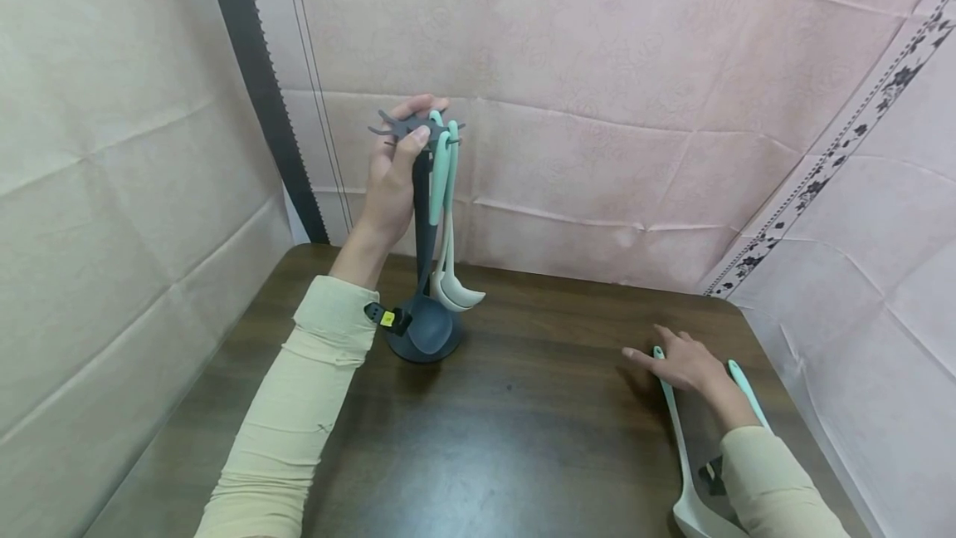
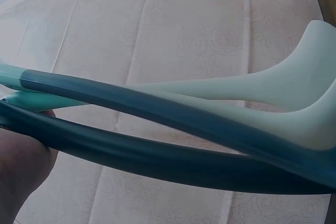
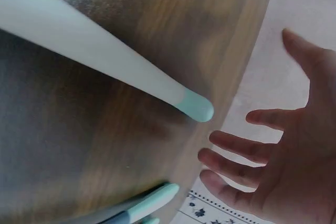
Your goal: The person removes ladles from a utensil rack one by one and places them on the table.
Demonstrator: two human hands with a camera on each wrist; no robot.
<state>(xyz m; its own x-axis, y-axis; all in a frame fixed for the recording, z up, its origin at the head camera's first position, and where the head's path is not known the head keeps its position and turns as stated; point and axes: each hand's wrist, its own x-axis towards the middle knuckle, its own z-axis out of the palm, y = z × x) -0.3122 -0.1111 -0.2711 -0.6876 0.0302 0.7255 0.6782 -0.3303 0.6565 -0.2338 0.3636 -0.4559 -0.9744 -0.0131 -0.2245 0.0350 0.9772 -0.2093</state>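
My left hand (image 1: 390,181) grips the hooked top of a dark utensil stand (image 1: 421,189), thumb over the hooks and fingers behind. From its right side hang a dark blue ladle (image 1: 431,326) and pale utensils (image 1: 458,293) with turquoise handles. The left wrist view shows their long stems (image 2: 157,111) beside the dark post (image 2: 157,158). My right hand (image 1: 690,368), fingers spread and holding nothing, hovers over the handle end of a pale utensil (image 1: 680,447) on the table. In the right wrist view, that utensil's turquoise tip (image 3: 197,106) lies just short of the fingers.
Beside the right forearm lies another turquoise handle (image 1: 749,393), partly covered by the sleeve. The right wrist view shows a turquoise handle with a dark stem (image 3: 155,202). Pale cloth (image 1: 582,123) hangs behind and on both sides of the brown table (image 1: 538,430).
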